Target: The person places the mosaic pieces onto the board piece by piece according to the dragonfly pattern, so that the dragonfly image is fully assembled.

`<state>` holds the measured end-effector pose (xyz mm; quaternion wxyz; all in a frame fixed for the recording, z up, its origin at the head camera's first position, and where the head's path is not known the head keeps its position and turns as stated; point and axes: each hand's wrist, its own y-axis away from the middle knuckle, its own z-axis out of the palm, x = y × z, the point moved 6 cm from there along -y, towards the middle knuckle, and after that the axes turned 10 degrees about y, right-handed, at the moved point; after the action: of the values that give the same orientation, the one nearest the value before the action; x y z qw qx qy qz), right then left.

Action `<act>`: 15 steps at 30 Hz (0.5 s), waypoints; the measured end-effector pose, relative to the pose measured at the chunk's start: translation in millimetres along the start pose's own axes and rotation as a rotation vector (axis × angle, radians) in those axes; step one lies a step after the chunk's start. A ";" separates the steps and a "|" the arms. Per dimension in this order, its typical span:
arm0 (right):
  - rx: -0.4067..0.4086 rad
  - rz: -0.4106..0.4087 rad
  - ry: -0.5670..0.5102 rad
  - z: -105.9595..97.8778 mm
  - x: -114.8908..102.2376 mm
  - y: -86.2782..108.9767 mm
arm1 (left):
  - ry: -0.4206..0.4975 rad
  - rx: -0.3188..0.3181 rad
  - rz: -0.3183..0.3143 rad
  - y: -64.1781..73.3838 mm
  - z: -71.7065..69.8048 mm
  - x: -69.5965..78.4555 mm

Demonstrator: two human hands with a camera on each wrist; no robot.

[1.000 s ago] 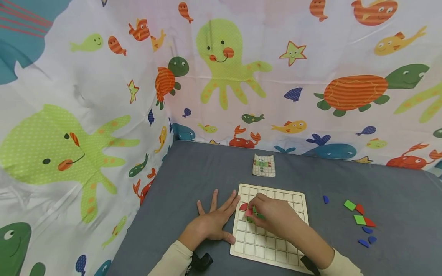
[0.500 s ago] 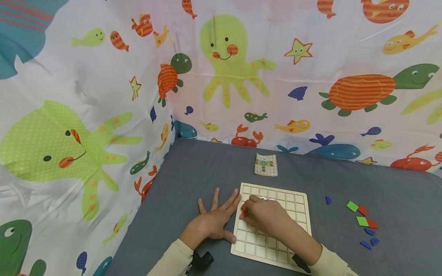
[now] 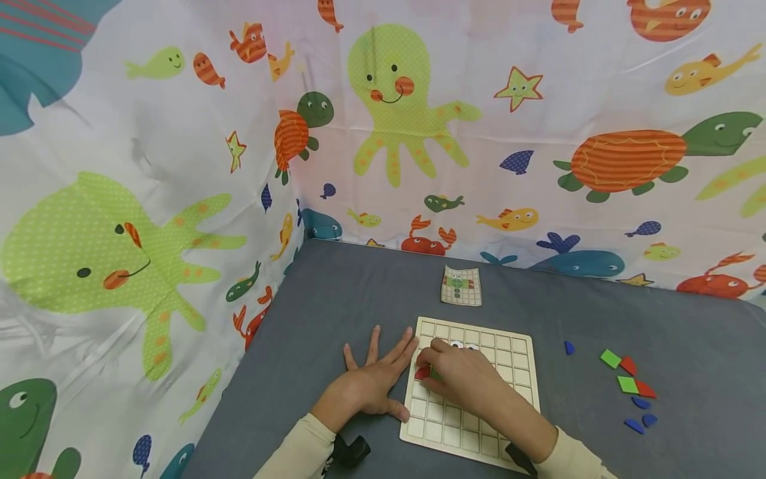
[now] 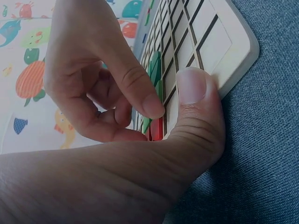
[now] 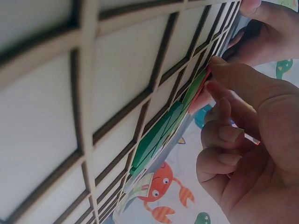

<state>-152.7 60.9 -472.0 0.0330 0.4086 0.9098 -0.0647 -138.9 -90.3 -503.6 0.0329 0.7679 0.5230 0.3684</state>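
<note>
A pale wooden grid board (image 3: 443,432) lies on the dark grey cloth. My left hand (image 3: 374,386) rests at its left edge with fingers spread, thumb (image 4: 194,88) on the corner squares. Over the board's left part, my right hand (image 3: 467,376) pinches a small red piece (image 3: 421,374) with thumb and index finger, down at the grid. In the left wrist view the red piece (image 4: 157,128) sits beside green pieces (image 4: 155,67) in the squares. Eye-like white pieces (image 3: 457,344) peek out behind the right hand, which hides much of the arrangement.
A printed pattern card (image 3: 461,293) lies behind the board. Right of it are loose green squares (image 3: 610,358), red pieces (image 3: 645,389) and several blue pieces (image 3: 634,426), with one blue piece (image 3: 569,347) nearer. A sea-animal curtain (image 3: 383,219) stands behind and at left.
My right hand has carried the red piece slightly left and down onto the grid, next to the other red piece. The left hand stays put. The head view has shifted slightly.
</note>
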 end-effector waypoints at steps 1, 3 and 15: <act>0.002 -0.006 -0.007 0.0 -0.6 0.0 | 0.000 -0.002 0.000 0.2 0.0 0.1; 0.006 -0.017 -0.016 0.2 -1.6 0.0 | -0.002 0.001 0.000 0.7 0.0 0.4; 0.032 -0.003 -0.002 -2.4 -0.4 2.6 | 0.017 0.006 0.009 -0.3 0.7 -2.5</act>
<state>-150.4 62.7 -469.9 0.0270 0.4079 0.9091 -0.0799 -139.2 -91.9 -505.6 0.0244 0.7671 0.5208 0.3737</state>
